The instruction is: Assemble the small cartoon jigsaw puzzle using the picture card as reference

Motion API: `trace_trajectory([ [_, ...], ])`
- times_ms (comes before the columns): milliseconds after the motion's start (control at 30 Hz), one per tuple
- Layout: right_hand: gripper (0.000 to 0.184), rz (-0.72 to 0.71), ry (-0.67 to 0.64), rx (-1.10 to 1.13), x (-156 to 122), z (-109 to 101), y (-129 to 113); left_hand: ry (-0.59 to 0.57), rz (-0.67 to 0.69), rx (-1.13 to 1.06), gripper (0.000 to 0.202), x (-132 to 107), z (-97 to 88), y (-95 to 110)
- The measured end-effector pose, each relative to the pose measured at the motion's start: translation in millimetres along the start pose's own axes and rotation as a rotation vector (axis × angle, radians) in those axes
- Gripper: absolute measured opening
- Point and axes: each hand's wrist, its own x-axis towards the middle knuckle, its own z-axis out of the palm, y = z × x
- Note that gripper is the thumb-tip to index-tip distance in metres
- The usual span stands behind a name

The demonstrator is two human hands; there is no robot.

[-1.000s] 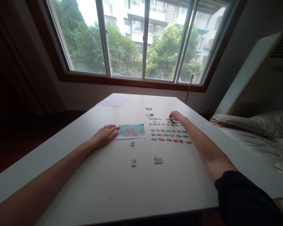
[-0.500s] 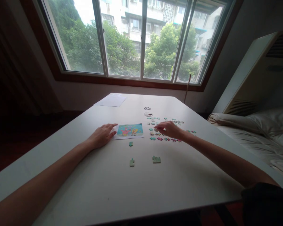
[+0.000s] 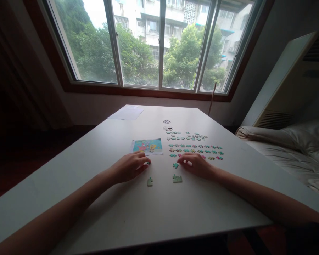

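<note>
White table here: our left hand's half-curled at the near edge of the cartoon sheet, our right hand's half-open off its near-right corner, at a half-hidden piece and a teal piece respectively; tbh can't tell if we've gripped either.

Table: smooth, hard-looking, soft sheen under light. Puzzle pieces: thick-card look, mostly matt. Picture: printed paper, low sheen. Sheet at far end: plain paper, smooth. Window: clear glass, slim frames metal or plastic, cannot tell which. Trim: wood look, dull. Wall: matt. Curtain: cloth, soft folds. Couch: leather-like, creased, faint gloss. Cabinet: smooth plastic or painted metal, slatted grille.
</note>
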Motion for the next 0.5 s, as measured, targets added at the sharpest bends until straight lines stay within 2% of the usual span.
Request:
trace_trajectory([
  [67,0.016,0.094,0.04,-0.021,0,4,-2,0.001,0.007,-0.002,0.026,1,-0.1,2],
  [167,0.009,0.145,0.046,-0.022,3,11,-5,0.006,0.01,-0.022,0.027,1,-0.7,3],
  [500,0.02,0.113,-0.003,0.083,9,9,-9,-0.001,0.059,-0.027,0.026,2,-0.3,17],
])
